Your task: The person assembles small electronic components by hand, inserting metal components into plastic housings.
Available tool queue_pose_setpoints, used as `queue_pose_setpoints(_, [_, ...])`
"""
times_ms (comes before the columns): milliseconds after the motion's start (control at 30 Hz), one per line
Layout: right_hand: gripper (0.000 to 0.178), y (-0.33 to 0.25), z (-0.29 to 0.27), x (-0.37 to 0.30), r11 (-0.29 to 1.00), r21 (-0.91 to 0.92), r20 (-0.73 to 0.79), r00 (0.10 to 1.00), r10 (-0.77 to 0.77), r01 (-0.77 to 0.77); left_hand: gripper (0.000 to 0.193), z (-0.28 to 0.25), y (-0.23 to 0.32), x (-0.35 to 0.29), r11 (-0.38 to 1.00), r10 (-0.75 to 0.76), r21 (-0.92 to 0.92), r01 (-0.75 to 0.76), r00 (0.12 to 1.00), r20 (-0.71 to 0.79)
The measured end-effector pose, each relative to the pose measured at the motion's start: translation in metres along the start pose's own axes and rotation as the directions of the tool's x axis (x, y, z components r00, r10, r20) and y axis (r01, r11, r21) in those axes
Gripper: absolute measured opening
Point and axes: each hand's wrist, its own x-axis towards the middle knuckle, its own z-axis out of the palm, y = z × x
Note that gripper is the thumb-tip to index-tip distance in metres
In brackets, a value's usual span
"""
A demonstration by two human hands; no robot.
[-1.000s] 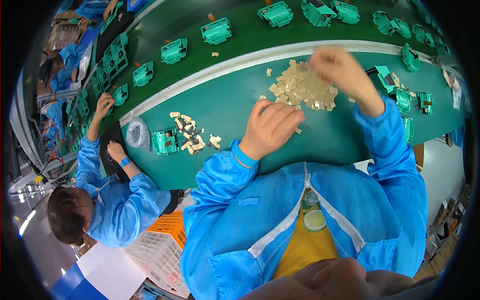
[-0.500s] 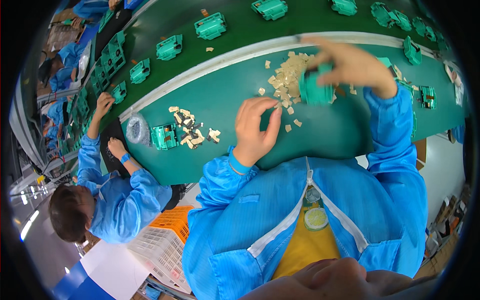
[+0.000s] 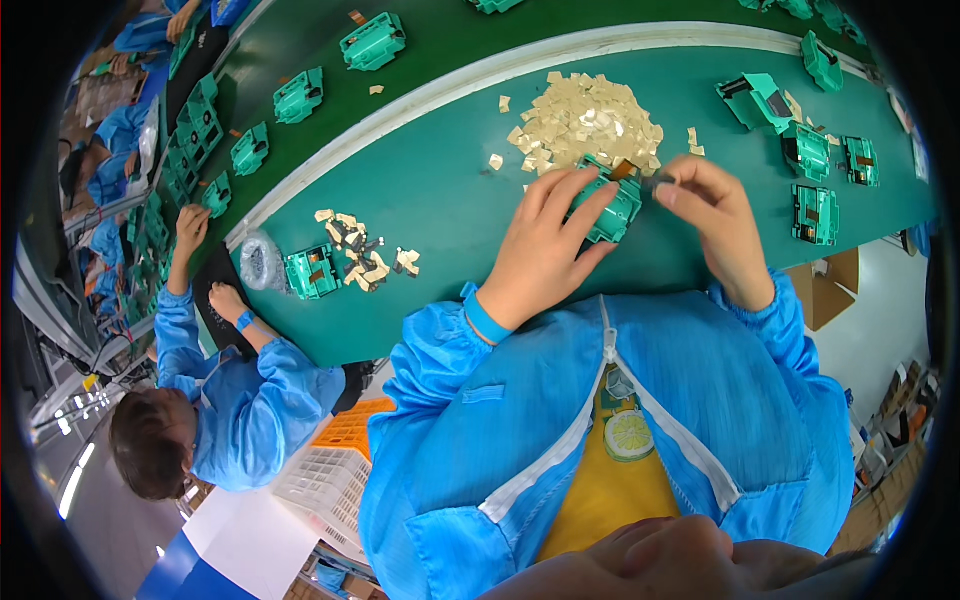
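My left hand point(image 3: 545, 245) grips a green plastic housing point(image 3: 622, 208) with a brown flex strip point(image 3: 626, 169) at its top edge, fingers spread over its left side. Close by on the right, my right hand point(image 3: 715, 215) has thumb and forefinger pinched together on a small dark piece point(image 3: 655, 184), beside the housing's edge. What the piece is, I cannot make out. Just beyond the housing lies a heap of small cream-coloured chips point(image 3: 585, 118).
More green housings point(image 3: 815, 215) stand at the right. Cream and black bits point(image 3: 362, 255) lie at the left, near another housing point(image 3: 313, 272) and a clear plastic bag point(image 3: 262, 262). A white rail point(image 3: 480, 70) borders the belt carrying housings point(image 3: 373, 42). A co-worker point(image 3: 240, 400) sits at the left.
The green housing, held in my right hand over the chips, is now in my left hand, nearer to me. My right hand has come down and pinches a small dark piece. Belt housings shifted left.
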Motion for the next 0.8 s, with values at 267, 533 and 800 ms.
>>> queue_pose_setpoints(267, [0.006,0.048,-0.004,-0.033,0.998,0.063,-0.021,1.0,0.005,-0.003,0.073,0.016,0.009,0.008,1.0,-0.03,-0.003,0.03,0.994,-0.109])
queue_pose_setpoints(533, [0.009,0.043,0.001,-0.03,1.0,-0.013,-0.035,0.999,-0.005,0.005,0.07,0.029,0.013,0.007,0.989,-0.12,-0.101,0.107,0.983,-0.136])
queue_pose_setpoints(800, [0.016,0.045,0.009,-0.027,0.999,-0.032,-0.107,0.994,0.029,-0.033,0.072,0.039,0.011,0.007,0.981,-0.149,-0.148,0.125,0.975,-0.163])
